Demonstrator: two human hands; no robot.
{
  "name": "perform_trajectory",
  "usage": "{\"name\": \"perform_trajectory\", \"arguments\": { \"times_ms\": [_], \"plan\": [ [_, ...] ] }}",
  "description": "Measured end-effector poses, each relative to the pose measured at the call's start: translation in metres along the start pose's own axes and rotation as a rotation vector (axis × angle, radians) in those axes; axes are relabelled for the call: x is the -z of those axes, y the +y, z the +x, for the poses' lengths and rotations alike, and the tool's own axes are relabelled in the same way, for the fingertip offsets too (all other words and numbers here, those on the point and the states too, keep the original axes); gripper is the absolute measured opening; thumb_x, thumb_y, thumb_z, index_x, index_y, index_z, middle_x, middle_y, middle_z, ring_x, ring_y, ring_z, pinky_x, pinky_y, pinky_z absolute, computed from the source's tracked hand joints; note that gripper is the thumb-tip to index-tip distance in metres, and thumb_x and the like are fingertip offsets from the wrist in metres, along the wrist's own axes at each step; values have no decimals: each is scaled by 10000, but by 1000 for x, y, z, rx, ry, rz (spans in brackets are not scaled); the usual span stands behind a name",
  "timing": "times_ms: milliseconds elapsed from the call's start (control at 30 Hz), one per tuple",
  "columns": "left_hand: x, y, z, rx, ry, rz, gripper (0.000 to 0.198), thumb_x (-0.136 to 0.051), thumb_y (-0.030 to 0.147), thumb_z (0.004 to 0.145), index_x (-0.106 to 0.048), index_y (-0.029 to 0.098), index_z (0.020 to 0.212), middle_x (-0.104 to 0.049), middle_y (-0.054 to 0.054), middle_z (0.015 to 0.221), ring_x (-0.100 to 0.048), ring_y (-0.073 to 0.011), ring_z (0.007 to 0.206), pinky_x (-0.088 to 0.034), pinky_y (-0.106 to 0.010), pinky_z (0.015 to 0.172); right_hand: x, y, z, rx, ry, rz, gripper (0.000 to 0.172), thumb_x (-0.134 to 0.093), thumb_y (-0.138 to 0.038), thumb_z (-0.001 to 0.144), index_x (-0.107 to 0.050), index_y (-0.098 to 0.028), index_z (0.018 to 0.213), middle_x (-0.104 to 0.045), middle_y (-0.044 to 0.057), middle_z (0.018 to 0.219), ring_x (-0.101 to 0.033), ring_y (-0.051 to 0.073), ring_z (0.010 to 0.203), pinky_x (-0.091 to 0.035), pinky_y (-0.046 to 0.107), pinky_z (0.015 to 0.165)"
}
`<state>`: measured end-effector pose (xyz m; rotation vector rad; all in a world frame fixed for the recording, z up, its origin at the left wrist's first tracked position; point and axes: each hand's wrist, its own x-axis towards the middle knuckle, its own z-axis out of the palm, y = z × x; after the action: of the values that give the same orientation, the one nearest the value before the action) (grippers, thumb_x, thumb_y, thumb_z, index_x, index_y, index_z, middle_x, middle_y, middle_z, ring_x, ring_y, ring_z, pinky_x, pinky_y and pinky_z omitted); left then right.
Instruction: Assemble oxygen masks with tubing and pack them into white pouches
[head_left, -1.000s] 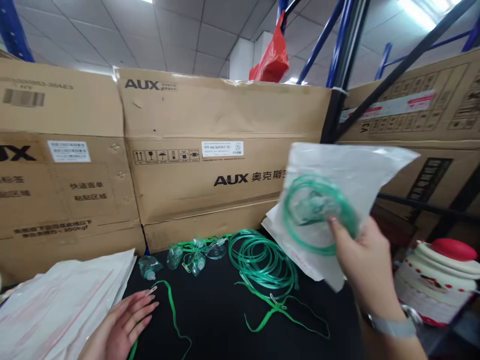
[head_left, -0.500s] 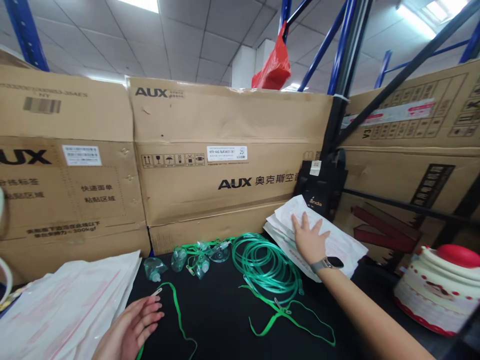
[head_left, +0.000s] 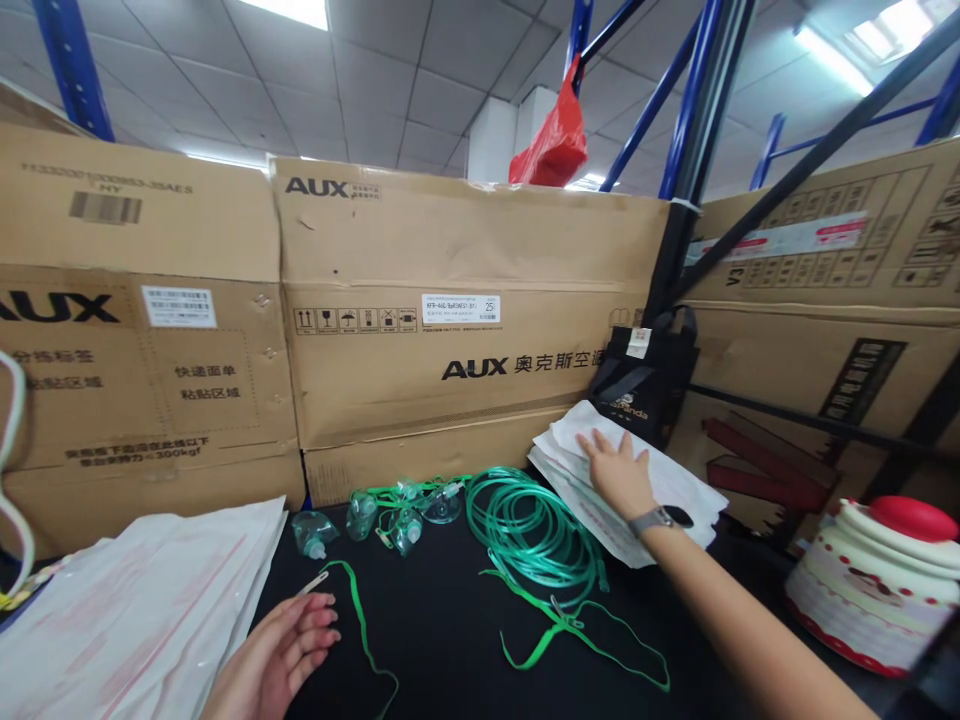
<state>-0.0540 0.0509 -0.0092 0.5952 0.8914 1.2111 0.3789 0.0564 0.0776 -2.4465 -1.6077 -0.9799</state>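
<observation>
My right hand (head_left: 619, 475), with a watch on its wrist, lies spread and flat on a stack of white plastic bags (head_left: 679, 475) at the right. My left hand (head_left: 281, 650) rests palm inward at the lower left, fingers loosely curled and holding nothing I can see. Just past its fingertips a thin metal strip (head_left: 313, 583) meets a loose green strap (head_left: 360, 610). Clear green masks (head_left: 409, 530) lie against the box at the back. Right of them is a coil of green tubing (head_left: 525, 525), with another green strap (head_left: 541, 648) in front.
More white plastic bags (head_left: 142, 600) are piled at the left. Large cardboard boxes (head_left: 465, 240) wall off the back. A black bag (head_left: 649, 380) leans behind the right stack, near a rack post (head_left: 686, 210). A cream jar with a red lid (head_left: 874, 590) stands at right.
The view has shifted slightly. My right hand stays on the bag stack, its fingers a little lower on it. My left hand sits slightly farther right in view, still loosely curled.
</observation>
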Motion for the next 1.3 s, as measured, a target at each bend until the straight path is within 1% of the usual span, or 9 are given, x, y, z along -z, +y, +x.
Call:
{"name": "perform_trajectory", "arguments": {
  "times_ms": [133, 267, 400, 500, 733, 867, 1067, 1200, 1300],
  "plan": [
    [-3, 4, -3, -18, -6, 6, 173, -728, 221, 551, -680, 140, 696, -732, -53, 655, -659, -193, 595, -520, -265, 566, -12, 18, 20, 17, -65, 73, 440, -416, -360, 840, -462, -249, 1263, -415, 94, 1360, -267, 430, 1240, -318, 625, 855],
    [-10, 9, -12, 31, -16, 39, 195, -744, 243, 540, -687, 133, 691, -722, -59, 643, -655, -193, 601, -511, -269, 574, -17, 23, 13, 58, -77, 134, 628, -465, -527, 764, -377, -245, 1318, -381, 81, 1384, -184, 418, 1281, -280, 617, 910],
    [-13, 5, -18, 49, -150, 89, 283, -752, 344, 554, -693, 134, 734, -717, -73, 682, -650, -211, 654, -493, -299, 630, -6, 20, 3, 75, -12, 157, 686, -461, -515, 774, -300, -184, 1353, -342, 136, 1397, -158, 379, 1303, -215, 618, 953],
    [-18, 3, -23, 52, -183, 135, 282, -756, 349, 544, -688, 138, 717, -706, -65, 658, -636, -201, 628, -469, -297, 619, 5, 8, 0, 75, 58, 157, 657, -467, -479, 790, -310, -160, 1342, -318, 154, 1404, -115, 366, 1315, -129, 634, 973],
    [-34, 2, -33, -25, -79, 146, 201, -701, 329, 605, -658, 140, 659, -653, -30, 549, -585, -155, 503, -408, -262, 533, 23, -37, -9, 10, 181, 173, 569, -407, -391, 839, -334, -66, 1301, -312, 255, 1369, -129, 431, 1288, -148, 678, 919],
    [-36, 1, -37, -26, -97, 140, 206, -699, 344, 615, -664, 150, 673, -665, -36, 567, -599, -169, 525, -420, -272, 554, 40, -61, -24, 127, 196, 194, 486, -367, -323, 858, -355, -119, 1300, -309, 193, 1394, -143, 368, 1308, -128, 623, 979],
    [-31, -2, -39, 33, -199, 185, 258, -708, 382, 603, -689, 150, 715, -685, -51, 643, -605, -180, 613, -437, -281, 615, 58, -94, -48, 335, 130, 244, 428, -420, -317, 827, -462, -203, 1238, -371, 123, 1378, -229, 313, 1298, -214, 535, 1005],
    [-28, -5, -35, 39, -215, 198, 259, -707, 388, 607, -692, 157, 723, -681, -46, 651, -603, -180, 619, -437, -280, 620, 56, -92, -44, 318, 121, 261, 428, -391, -354, 852, -477, -173, 1230, -366, 157, 1374, -245, 341, 1285, -237, 560, 980],
    [-33, -1, -38, 16, -212, 220, 260, -689, 409, 624, -690, 167, 719, -674, -45, 658, -598, -187, 629, -442, -287, 631, 47, -66, -31, 74, 214, 203, 509, -335, -370, 872, -424, -58, 1264, -278, 263, 1386, -151, 438, 1283, -159, 683, 920]
  ]
}}
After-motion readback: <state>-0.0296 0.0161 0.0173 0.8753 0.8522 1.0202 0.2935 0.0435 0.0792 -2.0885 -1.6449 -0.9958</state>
